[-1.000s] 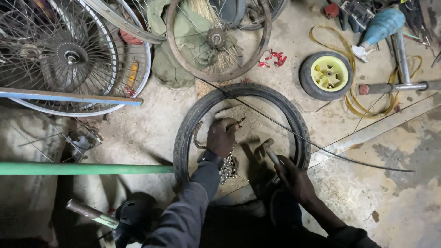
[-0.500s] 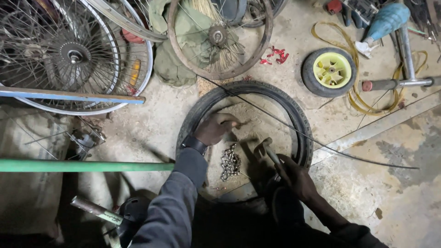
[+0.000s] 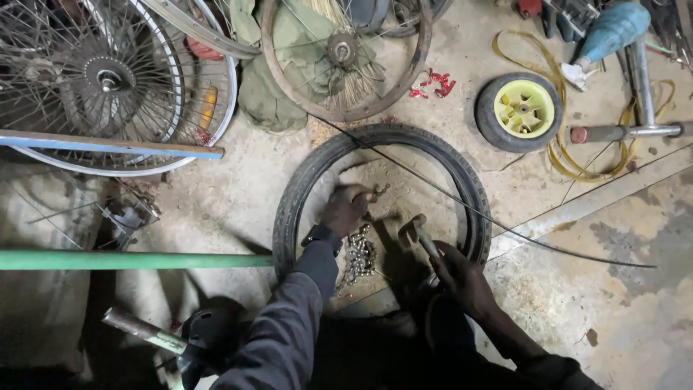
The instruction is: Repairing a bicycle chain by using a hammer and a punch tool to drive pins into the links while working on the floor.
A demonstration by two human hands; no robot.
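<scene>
**Hands at work inside a tyre on the floor**

Head view: I see my left hand [image 3: 348, 208] closed on a small metal part inside the black tyre [image 3: 473, 198]; my right hand [image 3: 462, 278] grips a hammer [image 3: 417, 231] beside loose chain [image 3: 359, 253].

A small hammer [image 3: 417, 232] with a worn metal head and a pale handle stood tilted, head up and away from the person, inside a black bicycle tyre [image 3: 473, 195] that lay flat on the dusty concrete. A small rusty metal piece [image 3: 377, 193] lay pinched just left of it, with a heap of little grey metal parts [image 3: 359, 254] nearer.
</scene>
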